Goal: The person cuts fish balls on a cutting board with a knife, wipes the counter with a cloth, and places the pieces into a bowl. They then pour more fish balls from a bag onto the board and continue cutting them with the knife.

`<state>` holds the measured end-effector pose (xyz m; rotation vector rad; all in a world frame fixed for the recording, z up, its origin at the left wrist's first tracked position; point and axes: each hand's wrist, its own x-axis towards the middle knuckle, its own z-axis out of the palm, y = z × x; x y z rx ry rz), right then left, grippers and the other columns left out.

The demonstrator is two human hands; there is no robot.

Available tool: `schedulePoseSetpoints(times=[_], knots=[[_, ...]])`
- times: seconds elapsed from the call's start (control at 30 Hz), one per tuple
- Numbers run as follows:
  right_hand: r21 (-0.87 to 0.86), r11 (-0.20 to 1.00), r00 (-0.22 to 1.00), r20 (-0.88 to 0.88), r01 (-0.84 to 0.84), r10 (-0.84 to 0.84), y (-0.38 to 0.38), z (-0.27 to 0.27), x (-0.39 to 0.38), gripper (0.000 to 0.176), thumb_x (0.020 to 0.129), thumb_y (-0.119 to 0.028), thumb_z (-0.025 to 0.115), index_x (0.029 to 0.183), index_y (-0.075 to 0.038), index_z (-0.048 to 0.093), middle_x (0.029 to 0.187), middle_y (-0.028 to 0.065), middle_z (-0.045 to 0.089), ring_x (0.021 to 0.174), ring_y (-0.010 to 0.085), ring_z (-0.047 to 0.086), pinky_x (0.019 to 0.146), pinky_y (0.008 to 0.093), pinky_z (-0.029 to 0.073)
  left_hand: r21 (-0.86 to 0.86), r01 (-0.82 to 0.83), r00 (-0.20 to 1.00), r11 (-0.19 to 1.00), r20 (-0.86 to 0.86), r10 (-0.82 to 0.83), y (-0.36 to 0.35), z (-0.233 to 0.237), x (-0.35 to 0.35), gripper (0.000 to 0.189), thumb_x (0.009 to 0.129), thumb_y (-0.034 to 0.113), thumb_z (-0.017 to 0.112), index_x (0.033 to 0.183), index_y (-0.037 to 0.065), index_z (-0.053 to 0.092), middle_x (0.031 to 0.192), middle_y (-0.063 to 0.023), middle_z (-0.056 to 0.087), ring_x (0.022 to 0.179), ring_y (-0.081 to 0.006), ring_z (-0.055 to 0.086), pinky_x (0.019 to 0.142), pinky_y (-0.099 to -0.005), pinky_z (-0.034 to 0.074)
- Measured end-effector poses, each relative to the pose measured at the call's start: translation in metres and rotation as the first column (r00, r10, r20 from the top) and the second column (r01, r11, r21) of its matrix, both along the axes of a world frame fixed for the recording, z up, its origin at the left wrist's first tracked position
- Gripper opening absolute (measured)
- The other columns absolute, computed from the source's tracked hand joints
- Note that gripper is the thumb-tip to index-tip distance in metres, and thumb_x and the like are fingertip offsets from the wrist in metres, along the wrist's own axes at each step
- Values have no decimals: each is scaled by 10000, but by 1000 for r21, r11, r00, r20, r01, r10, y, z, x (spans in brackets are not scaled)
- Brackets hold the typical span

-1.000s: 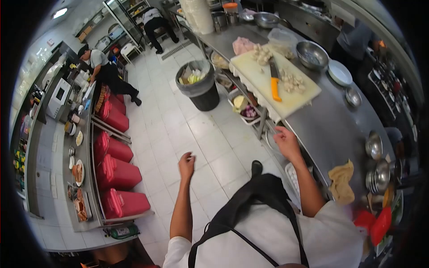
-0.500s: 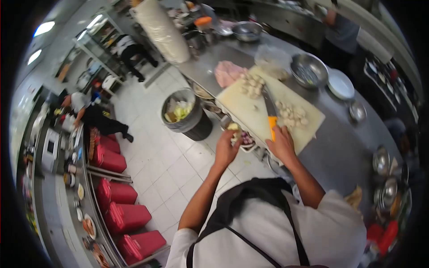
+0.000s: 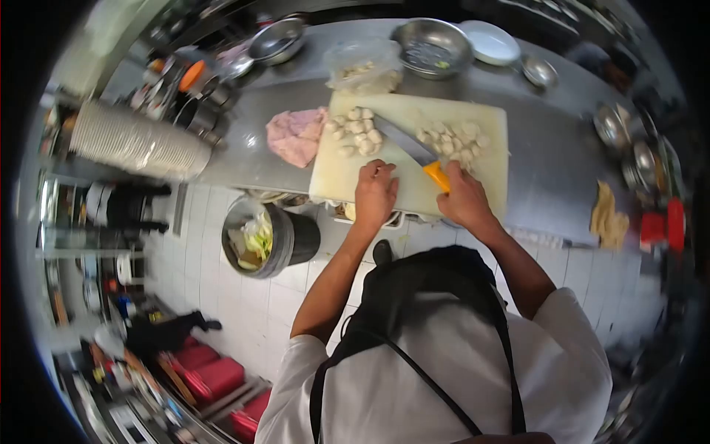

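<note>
My right hand (image 3: 467, 198) is closed round the yellow handle of a kitchen knife (image 3: 408, 144). Its blade lies over the white cutting board (image 3: 403, 177), pointing up and left between two heaps. On the left are whole pale mushrooms (image 3: 360, 132); on the right, what look like cut mushrooms (image 3: 460, 140). Near the board's front edge is my left hand (image 3: 376, 194), its fingers curled together; whatever may be in them is hidden. Left of the board lies a crumpled pink cloth or bag (image 3: 294, 137). A clear plastic bag (image 3: 362, 63) with pale pieces sits behind it.
Steel bowls (image 3: 433, 48) and a white dish (image 3: 489, 43) stand along the back of the steel counter (image 3: 547, 170). A lined bin (image 3: 259, 240) with vegetable scraps is at the lower left. Stacked plates (image 3: 140, 140) rise at left. Co-workers are farther off.
My left hand has moved from above the container below the counter's edge to over the board. The view has turned towards the counter. The knife stays in my right hand.
</note>
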<state>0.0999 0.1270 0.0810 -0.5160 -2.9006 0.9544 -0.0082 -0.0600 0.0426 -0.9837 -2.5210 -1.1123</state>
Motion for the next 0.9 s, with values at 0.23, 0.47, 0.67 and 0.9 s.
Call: schedulePoseSetpoints(times=[0.23,0.47,0.67,0.9], knots=[[36,975,976,12,219,-219,-28,33,10,405,784,-141,646,1155,-29,528,992,255,687,968,442,656,851,516,510,61,147,989,987,-20,-146,-11,-14,-35,214,798,-62,676,997,14,692,1021,-148,648,893,-350,653,795,-412,542],[-75,941,943,-30,329,-332,-1,64,95,300,742,-152,699,1017,-61,623,842,228,689,815,412,674,737,469,530,95,115,993,989,-5,-115,-12,-21,-50,219,812,-59,676,1021,7,680,1027,-154,644,916,-352,654,806,-413,540],[-255,791,784,-153,557,-602,49,54,173,313,760,22,660,1066,-36,627,722,67,612,648,154,562,649,293,476,32,52,999,998,12,-53,-17,-18,-34,294,794,-31,708,1081,26,675,1139,-158,616,1036,-362,618,876,-433,517],[194,661,689,-245,724,-682,144,-39,175,312,768,-108,724,1068,-66,650,808,169,702,738,365,686,722,445,539,-120,63,981,991,-173,-83,9,2,-6,395,787,73,739,1175,97,668,1304,-139,547,1222,-353,504,996,-482,401]])
